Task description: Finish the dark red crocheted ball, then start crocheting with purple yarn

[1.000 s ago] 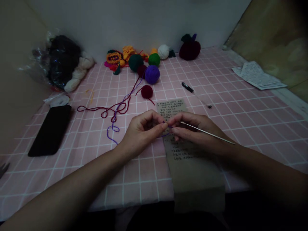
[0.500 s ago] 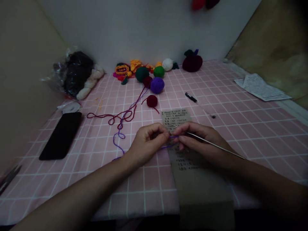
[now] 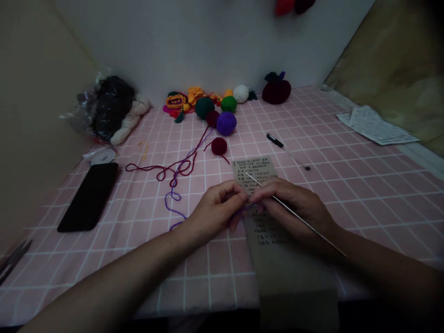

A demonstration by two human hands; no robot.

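Observation:
My left hand (image 3: 215,210) and my right hand (image 3: 294,206) meet fingertip to fingertip above a brown paper strip with written lines (image 3: 255,169). My left fingers pinch a purple yarn strand (image 3: 173,196) that loops away to the purple yarn ball (image 3: 226,123). My right hand grips a thin metal crochet hook (image 3: 294,213), whose tip points up-left past the fingers and whose shaft runs back over my wrist. A dark red strand (image 3: 152,169) lies beside the purple one, and a small dark red ball (image 3: 219,145) sits just beyond the paper.
Pink checked tablecloth (image 3: 347,175). Black phone (image 3: 88,196) at the left, scissors (image 3: 12,259) at the left edge, a pen (image 3: 286,150), folded papers (image 3: 379,125) at the right. Yarn balls and crocheted pieces (image 3: 204,104) line the back wall; a plastic bag of yarn (image 3: 111,108) sits back left.
The camera view tilted up early on. My hands drew closer together, and the hook's tip swung up to stick out above my right fingers.

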